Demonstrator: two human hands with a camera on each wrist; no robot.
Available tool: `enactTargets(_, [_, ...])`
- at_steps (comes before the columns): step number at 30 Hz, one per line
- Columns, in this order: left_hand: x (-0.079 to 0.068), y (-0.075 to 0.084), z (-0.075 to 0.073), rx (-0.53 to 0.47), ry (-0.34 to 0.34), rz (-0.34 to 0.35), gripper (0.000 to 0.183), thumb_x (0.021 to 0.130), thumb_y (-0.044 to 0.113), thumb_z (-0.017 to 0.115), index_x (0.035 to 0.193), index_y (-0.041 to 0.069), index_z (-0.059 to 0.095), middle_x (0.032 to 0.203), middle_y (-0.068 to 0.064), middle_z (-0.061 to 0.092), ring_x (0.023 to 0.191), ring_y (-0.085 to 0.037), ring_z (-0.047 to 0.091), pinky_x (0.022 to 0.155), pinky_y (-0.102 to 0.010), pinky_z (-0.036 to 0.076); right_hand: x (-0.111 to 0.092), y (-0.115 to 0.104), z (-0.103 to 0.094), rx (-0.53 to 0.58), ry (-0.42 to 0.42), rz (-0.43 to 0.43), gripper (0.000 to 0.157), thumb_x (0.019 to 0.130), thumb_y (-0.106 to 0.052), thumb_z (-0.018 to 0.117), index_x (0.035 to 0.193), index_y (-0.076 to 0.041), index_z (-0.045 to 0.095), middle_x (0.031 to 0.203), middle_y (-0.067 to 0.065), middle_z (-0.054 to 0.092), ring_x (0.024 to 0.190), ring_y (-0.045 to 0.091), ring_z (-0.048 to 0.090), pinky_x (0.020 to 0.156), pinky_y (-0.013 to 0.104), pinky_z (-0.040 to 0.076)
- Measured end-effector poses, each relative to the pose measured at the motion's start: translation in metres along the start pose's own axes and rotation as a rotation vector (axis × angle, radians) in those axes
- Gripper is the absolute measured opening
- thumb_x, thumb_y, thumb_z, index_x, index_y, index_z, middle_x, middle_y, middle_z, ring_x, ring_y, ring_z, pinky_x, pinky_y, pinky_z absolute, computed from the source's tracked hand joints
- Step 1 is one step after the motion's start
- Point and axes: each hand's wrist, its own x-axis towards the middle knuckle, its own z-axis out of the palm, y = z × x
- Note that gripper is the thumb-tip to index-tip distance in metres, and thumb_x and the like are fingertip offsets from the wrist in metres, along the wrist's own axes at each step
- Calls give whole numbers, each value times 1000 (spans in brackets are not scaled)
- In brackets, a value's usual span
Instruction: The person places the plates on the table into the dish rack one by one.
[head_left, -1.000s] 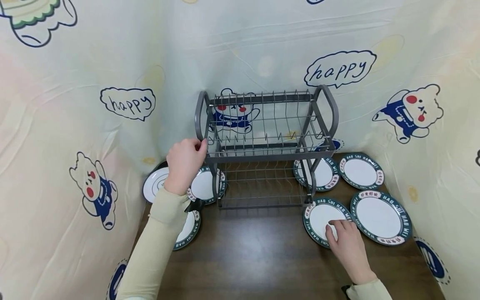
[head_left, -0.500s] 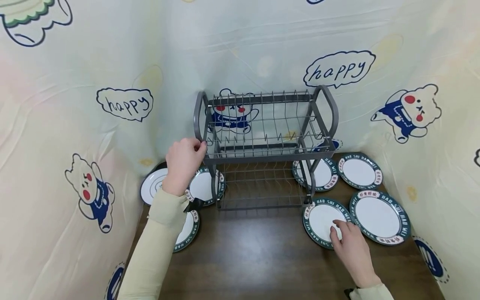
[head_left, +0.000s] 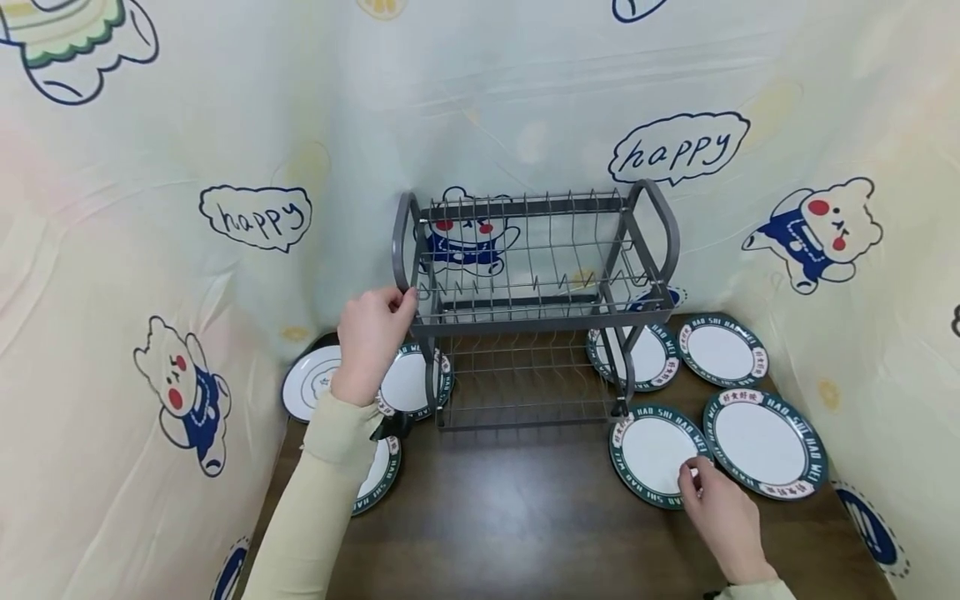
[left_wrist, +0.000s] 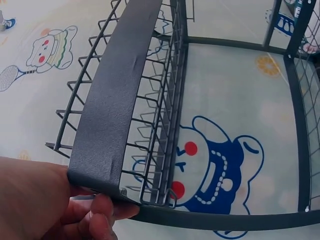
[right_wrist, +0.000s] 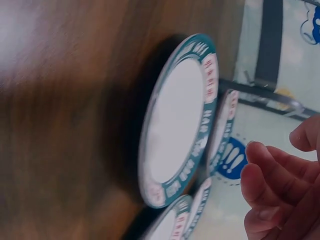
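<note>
A dark grey two-tier dish rack (head_left: pixel 540 323) stands at the back of the table. My left hand (head_left: pixel 371 343) grips its front left upper corner; in the left wrist view the fingers (left_wrist: pixel 102 215) curl under the rack's flat front bar (left_wrist: pixel 107 110). My right hand (head_left: pixel 723 521) hovers over the near edge of a white plate with a green lettered rim (head_left: pixel 654 457), fingers loosely bent and holding nothing. In the right wrist view that hand's fingers (right_wrist: pixel 272 180) are apart from the nearest plate (right_wrist: pixel 177 122).
Right of that plate lies a larger green-rimmed plate (head_left: pixel 761 437). Two more plates lie behind, one at the back right (head_left: pixel 723 350) and one partly behind the rack (head_left: pixel 648 358). Several plates, including an upturned one (head_left: pixel 307 383), lie on the left, partly hidden by the left arm. Printed cloth (head_left: pixel 525 100) surrounds the table.
My right hand has shifted slightly rightward and back toward the table's near side. The left hand keeps its grip on the rack. The head view has tilted a little.
</note>
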Motion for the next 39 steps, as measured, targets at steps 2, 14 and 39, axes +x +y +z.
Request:
enactTargets(2, [0,0,1,15,19,10,40,104,27,61,73,4,70,57,-7,55,49,-24,48,45,-34,33,1,6,0,3,-53,44,25,105,-23,53,106,-2,67,75,2,67,58,14,54,52,39,41])
enactTargets(14, [9,2,-7,66,-137,-94,50,106,37,48,65,10,56,56,-3,51,50,-25,49,46,-33,32,6,26,8,-13,-140,179,32,106,-28,46,97,-3,63,68,3,59,56,23,51,50,40,38])
enactTargets(39, [-1,9,1,169,-120,-134,52,111,42,37,74,10,54,61,-6,50,52,-29,52,46,-36,36,-7,66,38,18,-278,365,48,107,-46,35,77,-12,49,66,7,48,62,26,51,56,41,38])
